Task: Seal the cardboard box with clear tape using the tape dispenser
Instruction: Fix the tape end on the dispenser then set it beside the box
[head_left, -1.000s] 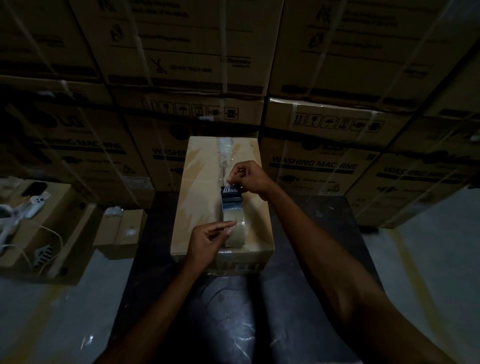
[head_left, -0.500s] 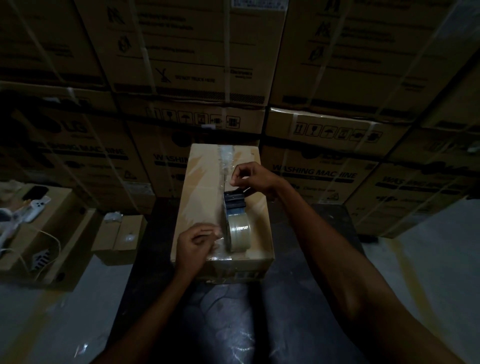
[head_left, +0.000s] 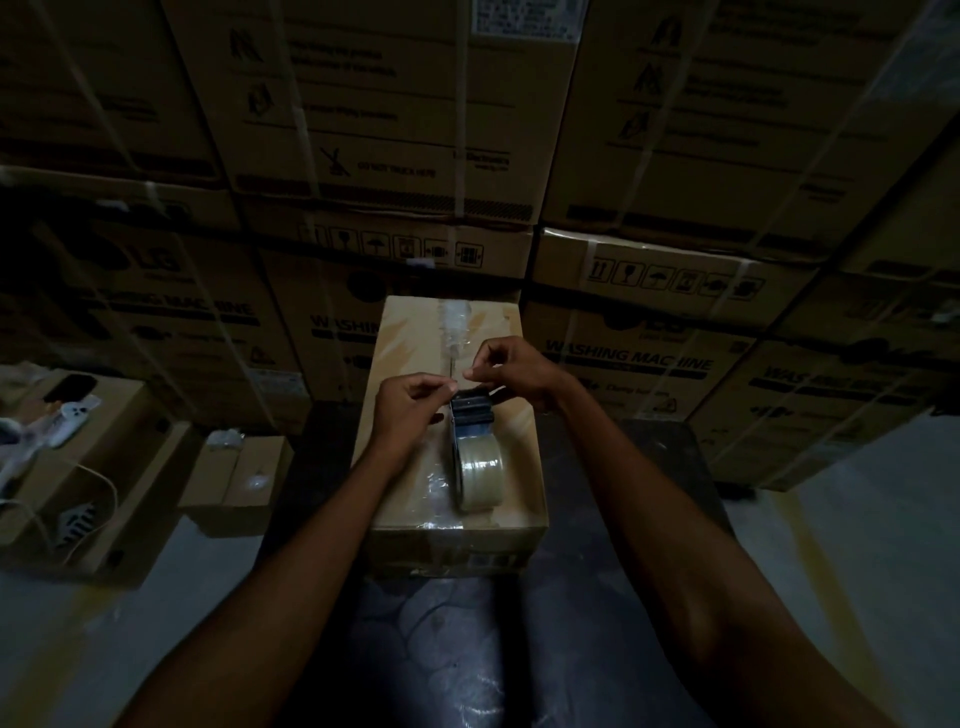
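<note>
Box (head_left: 457, 415) closed on dark table (head_left: 649, 467) | tape dispenser (head_left: 475, 457) lies on its lid | left hand (head_left: 410, 410), right hand (head_left: 511, 369) pinching, apparently tape end; contents hidden

"WASHING MACHINE" is printed in dark letters on the large brown stacked cartons (head_left: 634, 358) at centre right. "LG" is read on the brown carton at the left (head_left: 156, 257). "DO NOT TRUCK HERE" is marked on the upper centre carton (head_left: 395, 169).
</note>
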